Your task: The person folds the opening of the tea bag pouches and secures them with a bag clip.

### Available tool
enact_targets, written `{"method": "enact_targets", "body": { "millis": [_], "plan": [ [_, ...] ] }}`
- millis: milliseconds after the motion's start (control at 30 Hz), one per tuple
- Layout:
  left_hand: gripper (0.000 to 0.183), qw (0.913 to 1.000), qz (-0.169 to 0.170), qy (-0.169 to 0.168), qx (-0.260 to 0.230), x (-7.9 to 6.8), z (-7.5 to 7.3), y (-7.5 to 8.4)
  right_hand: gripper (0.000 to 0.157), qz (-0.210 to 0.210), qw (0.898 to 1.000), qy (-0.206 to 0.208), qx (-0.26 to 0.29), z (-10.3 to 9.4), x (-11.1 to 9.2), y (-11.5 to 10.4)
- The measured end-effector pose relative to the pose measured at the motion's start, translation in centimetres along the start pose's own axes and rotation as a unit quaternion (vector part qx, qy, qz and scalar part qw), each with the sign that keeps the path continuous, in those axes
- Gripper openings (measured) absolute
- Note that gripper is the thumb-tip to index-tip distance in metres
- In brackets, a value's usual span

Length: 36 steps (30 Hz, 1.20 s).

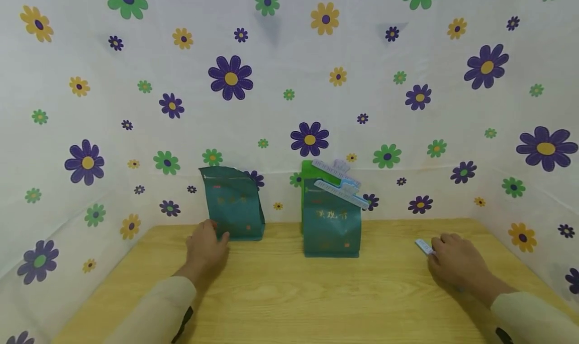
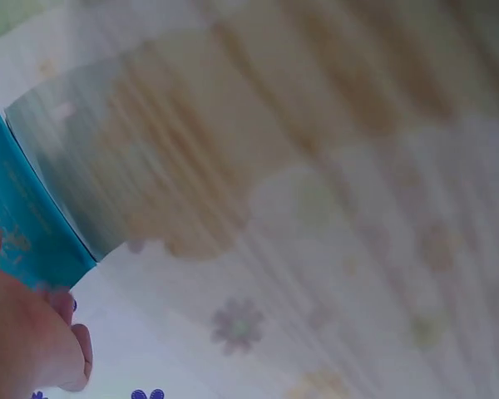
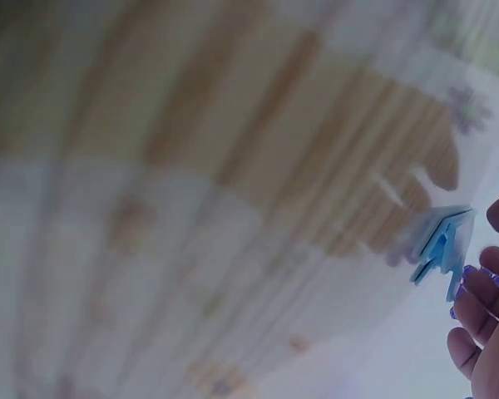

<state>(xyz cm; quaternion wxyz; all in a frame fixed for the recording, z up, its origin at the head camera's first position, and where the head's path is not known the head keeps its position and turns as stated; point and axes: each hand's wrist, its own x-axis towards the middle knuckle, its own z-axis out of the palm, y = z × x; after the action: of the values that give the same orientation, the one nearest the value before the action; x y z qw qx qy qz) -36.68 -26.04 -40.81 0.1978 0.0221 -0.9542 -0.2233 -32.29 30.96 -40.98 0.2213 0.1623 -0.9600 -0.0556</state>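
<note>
At the left stands a teal pouch (image 1: 235, 210) with its top unclipped. My left hand (image 1: 207, 246) is at its lower left edge, thumb spread in front. In the left wrist view the thumb and fingers look apart beside the teal pouch (image 2: 33, 208); firm contact is hard to tell. On the right, my right hand (image 1: 459, 261) is at a pale blue bag clip (image 1: 423, 246) on the table, covering part of it. In the right wrist view the clip (image 3: 441, 243) shows beside loosely bent fingers, not visibly pinched.
Mid-table stands another teal pouch (image 1: 332, 233), its top held by a light blue clip (image 1: 339, 193). Behind it is a bright green pouch (image 1: 312, 170) with a pale purple clip (image 1: 334, 170). A flowered cloth (image 1: 280, 117) walls the wooden table (image 1: 316, 298) at back and sides.
</note>
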Motion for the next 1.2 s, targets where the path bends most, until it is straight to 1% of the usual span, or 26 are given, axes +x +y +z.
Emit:
{"method": "enact_targets", "body": {
  "millis": [100,167,200,333,433,567,700,800,867,933,1067,1133,1200],
  "plan": [
    [0.063,0.9996,-0.028,0.009,-0.004,0.1,-0.2,-0.3,0.026,0.018,1.0,0.0,0.008,-0.2,-0.4,0.2],
    [0.07,0.9992,-0.041,0.0,-0.003,0.3,-0.3,-0.5,0.031,0.031,0.999,-0.005,0.012,-0.2,-0.6,0.3],
    [0.073,0.9988,-0.047,-0.013,-0.005,0.3,-0.3,-0.6,0.032,0.037,0.999,-0.01,0.012,-0.1,-0.6,0.3],
    [0.082,0.9967,-0.054,-0.061,-0.002,0.6,-0.2,-0.9,0.031,0.048,0.998,-0.039,0.024,0.1,-0.6,0.4],
    [0.083,0.9961,-0.051,-0.072,-0.004,0.7,0.0,-1.0,0.03,0.055,0.996,-0.057,0.04,0.1,-0.6,0.4],
    [0.082,0.9971,-0.041,-0.063,-0.011,0.8,0.4,-0.9,0.03,0.07,0.992,-0.083,0.057,0.1,-0.6,0.4],
    [0.079,0.9979,-0.041,-0.042,-0.027,0.9,0.7,-1.0,0.029,0.075,0.99,-0.094,0.074,0.3,-0.7,0.3],
    [0.068,0.9986,-0.04,-0.017,-0.032,1.0,0.8,-1.0,0.03,0.075,0.99,-0.088,0.078,0.5,-0.7,0.3],
    [0.06,0.9984,-0.038,-0.008,-0.041,0.9,0.6,-0.9,0.031,0.075,0.99,-0.086,0.077,0.6,-0.6,0.3],
    [0.054,0.9975,-0.039,-0.012,-0.058,0.7,0.2,-0.8,0.031,0.076,0.991,-0.081,0.072,0.7,-0.6,0.3],
    [0.051,0.9901,-0.064,-0.042,-0.117,0.0,-0.1,-0.6,0.031,0.076,0.992,-0.073,0.063,0.7,-0.5,0.3],
    [0.048,0.9879,-0.074,-0.037,-0.131,-0.2,0.0,-0.6,0.032,0.075,0.993,-0.068,0.06,0.7,-0.5,0.3],
    [0.043,0.9886,-0.07,-0.018,-0.132,-0.2,0.2,-0.5,0.033,0.073,0.994,-0.062,0.057,0.6,-0.4,0.3]
  ]
}}
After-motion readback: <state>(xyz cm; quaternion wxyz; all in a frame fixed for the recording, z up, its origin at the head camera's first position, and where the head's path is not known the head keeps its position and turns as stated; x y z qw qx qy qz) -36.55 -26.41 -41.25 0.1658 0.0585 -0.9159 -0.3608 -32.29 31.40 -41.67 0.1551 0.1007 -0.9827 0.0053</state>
